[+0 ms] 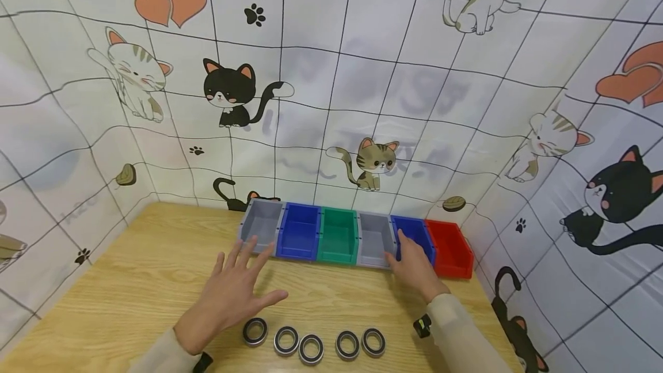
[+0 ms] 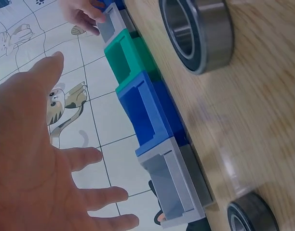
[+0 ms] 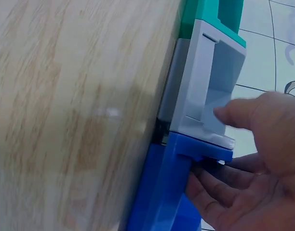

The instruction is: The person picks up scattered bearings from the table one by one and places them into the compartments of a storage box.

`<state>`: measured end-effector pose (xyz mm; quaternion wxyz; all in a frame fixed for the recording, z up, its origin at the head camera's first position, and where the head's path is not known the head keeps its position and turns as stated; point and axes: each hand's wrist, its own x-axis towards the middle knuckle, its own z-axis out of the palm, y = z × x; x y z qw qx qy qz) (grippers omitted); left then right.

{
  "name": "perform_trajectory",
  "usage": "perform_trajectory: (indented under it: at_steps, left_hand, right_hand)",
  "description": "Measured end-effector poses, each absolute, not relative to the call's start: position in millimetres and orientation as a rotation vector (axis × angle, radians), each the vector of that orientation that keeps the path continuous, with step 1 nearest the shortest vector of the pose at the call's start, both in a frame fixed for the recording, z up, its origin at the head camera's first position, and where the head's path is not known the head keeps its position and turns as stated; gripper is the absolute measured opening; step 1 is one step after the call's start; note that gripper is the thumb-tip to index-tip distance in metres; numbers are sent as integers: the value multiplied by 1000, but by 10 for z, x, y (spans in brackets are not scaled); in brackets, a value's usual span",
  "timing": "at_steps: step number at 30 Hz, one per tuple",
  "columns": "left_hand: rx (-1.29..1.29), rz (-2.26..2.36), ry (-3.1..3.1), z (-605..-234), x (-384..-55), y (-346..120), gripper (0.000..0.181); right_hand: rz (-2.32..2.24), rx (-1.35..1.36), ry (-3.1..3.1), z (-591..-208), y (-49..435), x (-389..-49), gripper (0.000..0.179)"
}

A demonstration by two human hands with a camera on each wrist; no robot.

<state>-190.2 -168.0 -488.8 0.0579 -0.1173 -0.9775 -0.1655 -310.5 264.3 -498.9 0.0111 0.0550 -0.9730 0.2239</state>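
My left hand (image 1: 233,292) hovers with fingers spread, holding nothing, in front of the left grey bin (image 1: 261,223) and left blue bin (image 1: 299,232). My right hand (image 1: 414,263) reaches over the wall between the right grey bin (image 1: 374,238) and right blue bin (image 1: 418,235). In the right wrist view its thumb (image 3: 236,113) is over the grey bin's opening, apart from the wall. Its other fingers (image 3: 210,192) reach into the blue bin, their tips partly hidden. Several ball bearings (image 1: 311,350) lie flat on the table near me, between my forearms.
A green bin (image 1: 338,235) stands mid-row and a red bin (image 1: 449,249) ends the row at the right. The bins stand side by side at the back of the wooden table (image 1: 155,258). Behind and beside it hangs a cat-print sheet (image 1: 321,73).
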Motion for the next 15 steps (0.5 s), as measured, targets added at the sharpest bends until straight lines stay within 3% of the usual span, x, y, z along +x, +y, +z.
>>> perform_trajectory:
  at_steps: [10,15]
  left_hand:
    - [-411,-517,-2985,-4845,-1955,-1522,109]
    - [-446,-537,-3001,-4837,-1956,-1436,106]
  right_hand:
    - [714,168,-3003,-4978,2691,-3223,67]
    - [736,151,-3038,-4928,2696,-3270,66]
